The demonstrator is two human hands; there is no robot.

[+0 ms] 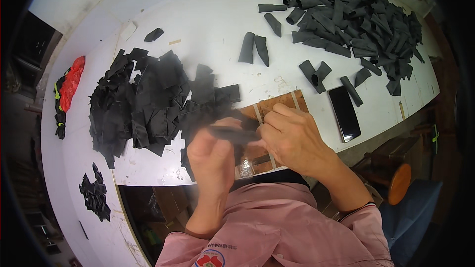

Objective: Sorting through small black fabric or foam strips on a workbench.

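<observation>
Between my two hands is a dark fabric piece [232, 135], blurred by motion, stretched roughly level above a brown board with pale tape strips [298, 98]. My left hand [213, 148] is closed round its left end, its fingers partly smeared. At the other end, my right hand [292, 136] pinches the piece with curled fingers. Just left of my hands lies a heap of flat black fabric pieces [156, 99], which spreads up to the board. A black phone [344, 113] rests on the table to the right of my right hand.
A large pile of dark rolled fabric tubes [356, 24] covers the far right of the white table [213, 15], with several loose tubes nearby. A small black fabric heap [95, 193] and a red plastic bag [74, 79] lie leftward. A round wooden stool [399, 184] stands right, beyond the table edge.
</observation>
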